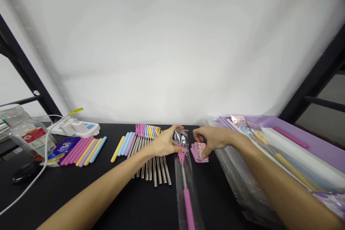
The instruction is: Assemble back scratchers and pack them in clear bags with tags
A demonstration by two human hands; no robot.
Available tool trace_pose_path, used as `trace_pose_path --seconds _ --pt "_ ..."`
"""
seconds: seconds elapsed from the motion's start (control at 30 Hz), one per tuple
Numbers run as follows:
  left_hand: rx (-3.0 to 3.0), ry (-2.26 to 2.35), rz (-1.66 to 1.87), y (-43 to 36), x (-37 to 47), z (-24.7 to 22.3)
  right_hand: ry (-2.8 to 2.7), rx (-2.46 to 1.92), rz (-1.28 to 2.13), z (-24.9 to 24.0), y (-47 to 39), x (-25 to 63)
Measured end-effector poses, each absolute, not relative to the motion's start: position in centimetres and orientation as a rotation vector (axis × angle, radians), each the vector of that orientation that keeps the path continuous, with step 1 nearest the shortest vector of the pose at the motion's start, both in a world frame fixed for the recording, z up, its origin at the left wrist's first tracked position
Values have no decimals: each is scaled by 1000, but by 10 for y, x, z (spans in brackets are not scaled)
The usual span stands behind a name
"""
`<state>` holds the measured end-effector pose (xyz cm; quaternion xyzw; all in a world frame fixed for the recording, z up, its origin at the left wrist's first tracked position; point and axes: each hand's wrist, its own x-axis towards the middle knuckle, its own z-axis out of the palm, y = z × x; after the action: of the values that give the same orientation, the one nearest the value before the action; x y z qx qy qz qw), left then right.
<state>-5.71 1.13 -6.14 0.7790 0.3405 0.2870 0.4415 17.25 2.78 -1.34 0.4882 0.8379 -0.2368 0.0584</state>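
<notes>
Clear plastic forms the jar [31,140] at the far left, well out from the left hand [167,142]; it bears a red and white label and has something brown low inside. Near it lie a black rounded object [26,172], a purple packet [66,150] and a white power strip [90,128] with plugs in it. Nearer the left hand come a row of coloured handles [85,151] (pink, yellow, lilac and blue), then a smaller row of handles [124,145], then metal rods [157,170] with coloured tops, fanned partly beneath that hand and wrist. The left hand holds the upper end of a long clear sleeve [180,187], its thumb by the pink head of the tool inside and its fingers at the sleeve's top. That pink tool [188,205], with a metal shaft and pink grip, lies lengthwise in the sleeve, between the hands and running toward the wearer. Just right of the sleeve, small pink printed cards [198,152] lie under the thumb of the right hand [214,139], whose fingers are bent and apart from the thumb. Beyond and beneath the right forearm are a pile of empty-looking clear bags [233,172] and a lilac box [319,150], which contains bagged tools [287,165] and a pink strip [290,137].
</notes>
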Motion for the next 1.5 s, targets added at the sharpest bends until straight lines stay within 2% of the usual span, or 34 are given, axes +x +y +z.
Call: trace_pose_path --seconds 0.23,0.37,0.6,0.8,0.9,1.27,1.5 --pt "1915 824 716 12 -57 -63 2545 1307 -1133 3 20 174" --pt "1886 808 759 11 -56 -59 2783 1174 -1259 19 10 165" --pt "1737 676 771 5 -55 -45 3259 1593 -931 12 12 144" --pt "1713 650 737 3 -55 -44 3519 1444 -382 9 15 147" --pt "1702 623 756 3 -54 -44 3591 1332 -232 9 16 151" --pt "1636 583 744 4 -55 -41 3419 1531 -605 11 13 152" --pt "1604 618 754 6 -54 -43 3512 1509 -633 7 14 147"
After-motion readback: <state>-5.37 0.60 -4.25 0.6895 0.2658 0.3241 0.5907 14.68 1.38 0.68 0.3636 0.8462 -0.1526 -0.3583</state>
